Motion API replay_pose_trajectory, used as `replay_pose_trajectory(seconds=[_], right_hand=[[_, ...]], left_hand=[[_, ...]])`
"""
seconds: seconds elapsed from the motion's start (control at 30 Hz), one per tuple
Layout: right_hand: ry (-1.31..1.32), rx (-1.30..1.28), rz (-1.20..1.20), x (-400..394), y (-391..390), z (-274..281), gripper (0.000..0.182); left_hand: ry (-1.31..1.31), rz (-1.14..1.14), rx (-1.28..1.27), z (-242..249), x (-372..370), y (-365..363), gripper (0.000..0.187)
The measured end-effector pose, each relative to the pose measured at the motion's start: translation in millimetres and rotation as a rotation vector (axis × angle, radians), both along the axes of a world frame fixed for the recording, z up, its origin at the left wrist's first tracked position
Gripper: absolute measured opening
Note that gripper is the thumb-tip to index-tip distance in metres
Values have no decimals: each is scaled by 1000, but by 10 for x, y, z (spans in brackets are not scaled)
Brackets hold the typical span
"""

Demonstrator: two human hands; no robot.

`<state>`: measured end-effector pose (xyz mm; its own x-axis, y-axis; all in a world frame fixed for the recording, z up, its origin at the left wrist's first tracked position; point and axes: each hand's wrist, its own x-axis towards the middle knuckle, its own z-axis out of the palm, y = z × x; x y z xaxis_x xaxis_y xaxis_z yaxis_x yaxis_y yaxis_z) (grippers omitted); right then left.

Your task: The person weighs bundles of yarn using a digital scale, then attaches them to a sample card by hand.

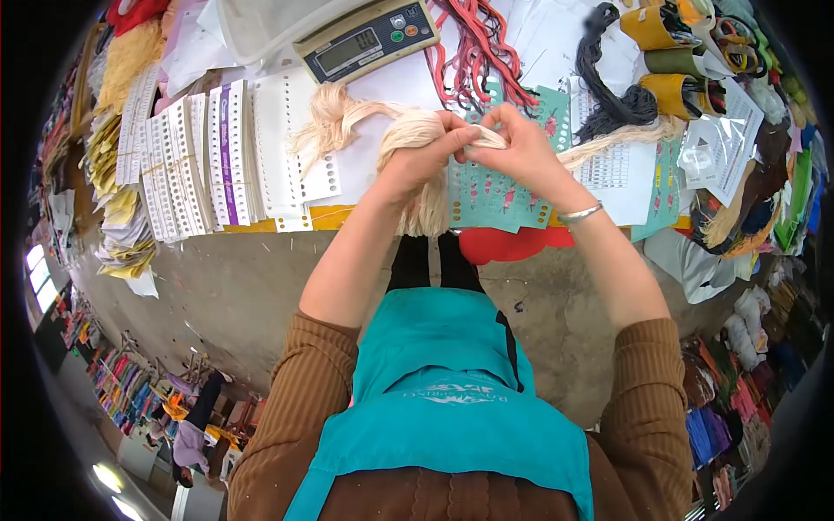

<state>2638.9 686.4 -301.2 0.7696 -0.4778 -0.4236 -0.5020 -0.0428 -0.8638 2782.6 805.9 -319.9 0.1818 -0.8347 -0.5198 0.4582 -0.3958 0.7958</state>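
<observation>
Both hands clamp the cream yarn bundle point(415, 139): left hand point(426, 156) grips it, right hand point(512, 148) pinches strands, above the tabletop point(261, 286).

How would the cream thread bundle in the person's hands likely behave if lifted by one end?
The cream thread bundle would probably flop: it drapes limply below the left hand. It is likely light for its bulk, being loose fibre. Strands might slip or fray apart, as its far end already splays near the right hand.
</observation>
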Motion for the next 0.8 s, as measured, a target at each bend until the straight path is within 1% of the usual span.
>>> replay_pose_trajectory(seconds=[0.07, 0.17, 0.2, 0.27, 0.3, 0.37, 0.43, 0.47, 0.63, 0.73, 0.8], right_hand=[[29, -156, -19, 45, 63, 67, 24], [-187, -427, -62, 24, 164, -162, 20], [-228, -475, -58, 7, 163, -244, 18], [-310, -573, -51, -15, 119, -406, 14], [-241, -463, -124, -12, 109, -449, 14], [-104, -242, -268, 3, 82, -532, 15], [-112, -150, -338, 6, 37, -696, 16], [-115, -104, -373, 5, 11, -778, 16], [-151, -35, -349, -27, -90, -915, 18], [-201, 72, -325, -56, -135, -920, 19], [-227, 111, -306, -64, -143, -919, 20]], left_hand=[[42, -2, 58, -89, 22, -26, 20], [97, -9, 88, -170, 57, -42, 19], [115, -12, 89, -189, 61, -50, 19], [118, 73, 92, -344, -8, -22, 22], [119, 116, 95, -350, -41, -28, 24], [-47, 143, 200, -350, -109, -27, 31], [-161, 151, 264, -320, -191, -22, 41], [-157, 155, 274, -306, -232, -36, 40], [-181, 137, 319, -299, -293, -164, 38], [-200, 134, 184, -550, -351, -169, 30], [-280, 112, 93, -613, -369, -178, 21]])
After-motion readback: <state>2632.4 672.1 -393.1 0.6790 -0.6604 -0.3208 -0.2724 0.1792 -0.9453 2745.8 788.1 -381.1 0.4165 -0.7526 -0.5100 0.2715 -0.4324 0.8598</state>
